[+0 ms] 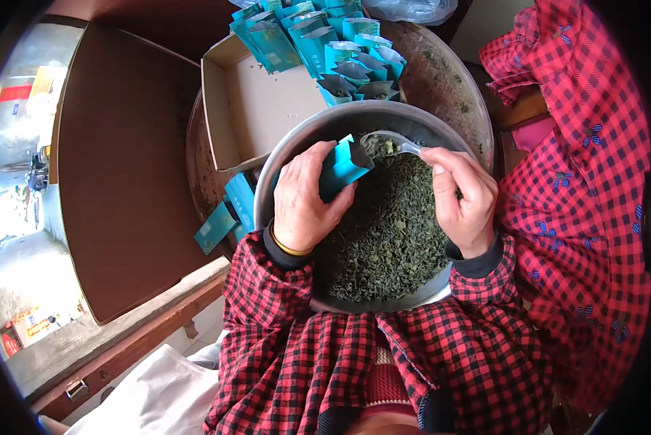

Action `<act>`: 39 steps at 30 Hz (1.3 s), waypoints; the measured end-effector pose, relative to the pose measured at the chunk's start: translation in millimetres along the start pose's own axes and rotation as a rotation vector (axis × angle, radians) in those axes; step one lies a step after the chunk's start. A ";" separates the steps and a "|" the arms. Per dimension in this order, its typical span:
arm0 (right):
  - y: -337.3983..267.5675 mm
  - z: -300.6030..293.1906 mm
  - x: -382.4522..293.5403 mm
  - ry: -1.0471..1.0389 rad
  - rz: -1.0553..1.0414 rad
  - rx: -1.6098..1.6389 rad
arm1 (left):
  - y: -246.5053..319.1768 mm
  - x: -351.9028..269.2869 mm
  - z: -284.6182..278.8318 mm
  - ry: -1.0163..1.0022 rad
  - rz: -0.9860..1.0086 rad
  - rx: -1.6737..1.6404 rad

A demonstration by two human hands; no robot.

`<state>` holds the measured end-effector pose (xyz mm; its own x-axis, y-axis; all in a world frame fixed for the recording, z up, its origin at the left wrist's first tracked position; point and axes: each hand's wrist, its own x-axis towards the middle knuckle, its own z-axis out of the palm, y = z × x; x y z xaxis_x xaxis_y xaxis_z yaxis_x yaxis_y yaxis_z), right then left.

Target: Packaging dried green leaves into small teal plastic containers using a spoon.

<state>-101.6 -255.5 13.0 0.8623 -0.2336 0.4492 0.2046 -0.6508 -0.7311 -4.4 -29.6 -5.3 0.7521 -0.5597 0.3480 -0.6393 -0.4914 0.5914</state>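
My left hand (306,198) grips a small teal packet (340,173) over the left side of a metal basin (298,126). The packet's mouth is spread and tilts toward the right. My right hand (464,196) holds the handle of a metal spoon (407,145). Dried green leaves lie in the spoon's bowl, which is close to the packet's mouth. Below both hands, loose dried leaves (396,244) cover the basin's bottom. My left palm and fingers hide the packet's lower part.
Behind the basin, a shallow cardboard box (271,109) holds several upright teal packets (352,60). Two flat teal packets (215,227) lie left of the basin on the round table (450,70). A clear plastic bag (412,10) sits at the back. Red checked cloth (580,217) hangs at right.
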 end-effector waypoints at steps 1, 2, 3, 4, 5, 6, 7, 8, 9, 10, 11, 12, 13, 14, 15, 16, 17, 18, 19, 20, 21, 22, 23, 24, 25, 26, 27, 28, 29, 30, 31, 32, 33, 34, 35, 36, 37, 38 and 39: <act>-0.6 1.6 1.5 -0.003 0.001 0.000 | 0.6 0.1 -0.2 -0.010 -0.010 -0.007; -1.8 4.2 3.6 -0.057 -0.093 0.001 | 0.8 -0.3 0.0 -0.019 -0.021 -0.015; -2.7 6.7 5.8 -0.110 -0.186 0.002 | 0.3 -0.9 0.3 -0.018 -0.025 -0.017; -2.5 8.0 7.2 -0.165 -0.280 0.002 | -1.2 -1.5 0.6 -0.017 -0.034 -0.044; -2.5 8.1 8.7 -0.173 -0.279 0.001 | -2.9 -2.0 0.3 -0.015 -0.045 -0.072; -2.2 8.0 10.5 -0.133 -0.286 -0.022 | -4.9 -2.2 0.4 -0.012 -0.056 -0.101; -2.8 8.4 9.1 -0.101 -0.291 -0.038 | -6.5 -4.7 0.1 -0.012 -0.074 -0.104; -2.9 8.9 8.0 -0.071 -0.295 -0.054 | -9.8 -3.5 0.2 0.008 -0.084 -0.110; -1.6 9.0 8.1 -0.090 -0.291 -0.049 | -13.2 -1.2 0.8 0.028 -0.095 -0.115; -3.4 8.2 8.4 -0.131 -0.232 -0.119 | -12.2 -3.5 -3.2 0.053 -0.113 -0.112; -5.5 7.3 8.6 -0.172 -0.175 -0.190 | -8.9 -5.8 -7.8 0.058 -0.139 -0.108; -4.6 8.4 10.7 -0.204 -0.126 -0.270 | -9.2 -1.8 -9.3 0.078 -0.147 -0.140; -5.5 10.5 9.2 -0.218 -0.136 -0.265 | -9.0 1.1 -11.5 0.100 -0.153 -0.172; -6.8 13.3 5.0 -0.330 -0.167 -0.245 | -8.4 0.7 -13.4 0.123 -0.157 -0.202; -5.9 13.3 0.6 -0.434 -0.192 -0.239 | -8.2 1.8 -11.5 0.131 -0.156 -0.210; -4.4 12.9 -1.7 -0.536 -0.217 -0.234 | -8.3 2.9 -10.6 0.121 -0.142 -0.210; -2.2 14.2 -3.2 -0.536 -0.225 -0.238 | -8.9 2.6 -11.6 0.111 -0.130 -0.204; 0.3 15.4 -4.6 -0.543 -0.184 -0.202 | -9.1 2.7 -12.6 0.101 -0.116 -0.197; 2.3 15.7 -5.2 -0.547 -0.141 -0.166 | -9.1 1.7 -13.9 0.109 -0.110 -0.198; 3.1 15.1 -5.1 -0.547 -0.092 -0.135 | -10.0 -0.4 -14.7 0.079 -0.101 -0.195; 2.9 13.2 -4.1 -0.540 -0.092 -0.144 | -9.0 -1.4 -16.1 0.048 -0.091 -0.190; 2.7 11.4 -3.6 -0.476 -0.024 -0.143 | -8.2 -1.7 -16.3 0.015 -0.082 -0.186; 2.7 9.9 -3.1 -0.412 0.044 -0.139 | -8.2 -1.6 -15.8 0.014 -0.074 -0.191; 3.1 9.0 -2.6 -0.349 0.113 -0.135 | -7.1 -0.4 -16.7 -0.019 -0.071 -0.200; 2.5 7.7 -2.0 -0.350 0.116 -0.137 | -4.6 -0.2 -18.8 -0.051 -0.075 -0.208; 1.1 5.9 -0.1 -0.264 0.130 -0.091 | -3.5 -0.4 -20.1 -0.084 -0.081 -0.216; -0.4 4.3 2.0 -0.179 0.145 -0.046 | -3.4 -1.0 -20.3 -0.086 -0.086 -0.219; -1.1 3.9 2.9 -0.094 0.159 -0.001 | -3.4 -1.9 -19.8 -0.103 -0.098 -0.218; -1.2 4.3 2.0 -0.101 0.163 -0.002 | -3.8 -2.8 -18.7 -0.121 -0.110 -0.217; -2.5 4.5 1.6 -0.057 0.092 -0.008 | -3.9 -3.5 -19.5 -0.136 -0.124 -0.211; -3.8 5.0 1.1 -0.013 0.021 -0.014 | -4.8 -3.9 -19.6 -0.135 -0.131 -0.212; -4.7 5.7 1.5 0.031 -0.049 -0.021 | -6.0 -4.1 -19.1 -0.137 -0.114 -0.209; -6.2 7.7 3.3 0.025 -0.048 -0.020 | -7.0 -4.2 -18.7 -0.140 -0.095 -0.208; -8.7 10.6 5.7 -0.027 -0.135 -0.031 | -7.7 -4.7 -18.8 -0.143 -0.076 -0.206; -10.4 13.7 8.1 -0.077 -0.221 -0.045 | -8.5 -4.7 -18.7 -0.145 -0.079 -0.209; -11.6 15.5 9.7 -0.127 -0.307 -0.058 | -8.6 -5.1 -19.0 -0.139 -0.078 -0.210; -12.7 16.0 10.5 -0.129 -0.304 -0.058 | -8.2 -5.3 -19.6 -0.132 -0.077 -0.210; -13.9 16.1 10.9 -0.153 -0.351 -0.076 | -8.0 -5.0 -20.1 -0.125 -0.075 -0.209; -14.8 16.3 11.0 -0.177 -0.398 -0.094 | -7.7 -3.9 -20.7 -0.127 -0.077 -0.210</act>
<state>-87.6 -236.7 20.5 0.7926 0.1701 0.5856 0.5007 -0.7295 -0.4659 0.9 -9.8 3.8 0.7627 -0.6119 0.2093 -0.5234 -0.3939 0.7556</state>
